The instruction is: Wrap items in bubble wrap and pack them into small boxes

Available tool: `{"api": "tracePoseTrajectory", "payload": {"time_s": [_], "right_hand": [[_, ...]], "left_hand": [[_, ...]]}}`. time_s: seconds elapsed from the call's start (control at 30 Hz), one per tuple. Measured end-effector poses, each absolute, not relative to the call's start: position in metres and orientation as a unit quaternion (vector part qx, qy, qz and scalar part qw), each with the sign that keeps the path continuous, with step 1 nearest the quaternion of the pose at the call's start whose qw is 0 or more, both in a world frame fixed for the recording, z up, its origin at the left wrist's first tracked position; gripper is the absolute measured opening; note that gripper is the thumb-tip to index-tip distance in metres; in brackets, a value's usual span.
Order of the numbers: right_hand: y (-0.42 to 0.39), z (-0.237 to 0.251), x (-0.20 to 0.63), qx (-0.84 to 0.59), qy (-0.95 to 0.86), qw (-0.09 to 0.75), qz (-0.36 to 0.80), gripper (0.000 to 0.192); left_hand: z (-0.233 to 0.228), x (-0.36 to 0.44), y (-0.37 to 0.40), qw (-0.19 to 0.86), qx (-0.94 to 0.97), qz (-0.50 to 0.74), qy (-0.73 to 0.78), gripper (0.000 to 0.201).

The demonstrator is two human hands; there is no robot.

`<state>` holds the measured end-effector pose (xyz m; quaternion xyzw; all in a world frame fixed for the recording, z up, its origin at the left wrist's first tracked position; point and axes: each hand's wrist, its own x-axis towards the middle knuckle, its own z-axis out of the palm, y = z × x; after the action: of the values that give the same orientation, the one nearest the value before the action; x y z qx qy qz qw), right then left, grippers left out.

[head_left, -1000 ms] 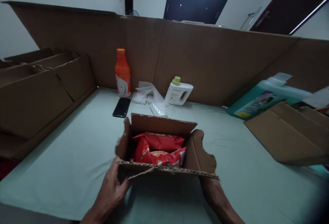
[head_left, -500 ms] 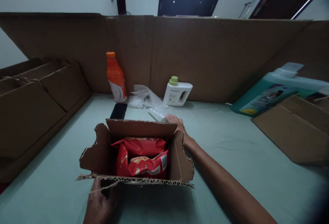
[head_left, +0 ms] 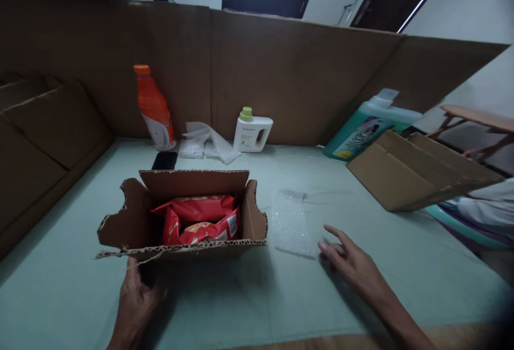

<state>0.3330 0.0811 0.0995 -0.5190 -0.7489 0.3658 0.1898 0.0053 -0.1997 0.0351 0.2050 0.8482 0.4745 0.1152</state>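
An open-topped cardboard box (head_left: 136, 211) with ragged edges stands in front of me, red snack packets (head_left: 201, 208) inside it. At its near left corner, my left hand (head_left: 138, 294) grips the lower front, its fingertips partly hidden under the edge. To the right of the box a clear bubble-wrap pouch (head_left: 293, 224) lies flat on the table. My right hand (head_left: 349, 261) hovers just beside the pouch's right edge, fingers apart and holding nothing.
Along the back cardboard wall (head_left: 281, 71) stand an orange bottle (head_left: 155, 112) and a white jug (head_left: 252, 133), with more plastic wrap (head_left: 211, 144) between them. A dark phone (head_left: 164, 160) lies behind the box. At right, a green liquid jug (head_left: 365, 128) leans behind a cardboard piece (head_left: 409, 170).
The bubble-wrap pouch has come from the back pile to the right of the box. My right hand has drawn back toward me and let it go. The view has turned right.
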Motion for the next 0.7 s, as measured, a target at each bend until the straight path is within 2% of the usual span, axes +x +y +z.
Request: {"api": "tracePoseTrajectory", "payload": {"time_s": [0.07,0.17,0.23,0.37,0.43,0.7], "right_hand": [[0.061,0.104,0.335,-0.496,-0.792,0.185,0.303,0.052],[0.038,0.109,0.307,-0.398,-0.845,0.183,0.308,0.039],[0.029,0.107,0.275,-0.312,-0.871,0.184,0.331,0.046],[0.029,0.09,0.217,-0.191,-0.887,0.181,0.379,0.075],[0.033,0.082,0.201,-0.173,-0.878,0.19,0.404,0.077],[0.07,0.082,0.188,-0.23,-0.844,0.218,0.433,0.05]], "left_hand": [[0.039,0.009,-0.2,0.124,0.198,0.485,0.843,0.059],[0.039,0.009,-0.198,0.123,0.204,0.511,0.826,0.059],[0.036,0.006,-0.199,0.109,0.216,0.529,0.813,0.057],[0.033,-0.003,-0.199,0.092,0.227,0.54,0.805,0.052],[0.036,-0.007,-0.195,0.101,0.225,0.534,0.809,0.052],[0.055,-0.027,-0.133,0.127,0.298,0.561,0.761,0.041]]}}
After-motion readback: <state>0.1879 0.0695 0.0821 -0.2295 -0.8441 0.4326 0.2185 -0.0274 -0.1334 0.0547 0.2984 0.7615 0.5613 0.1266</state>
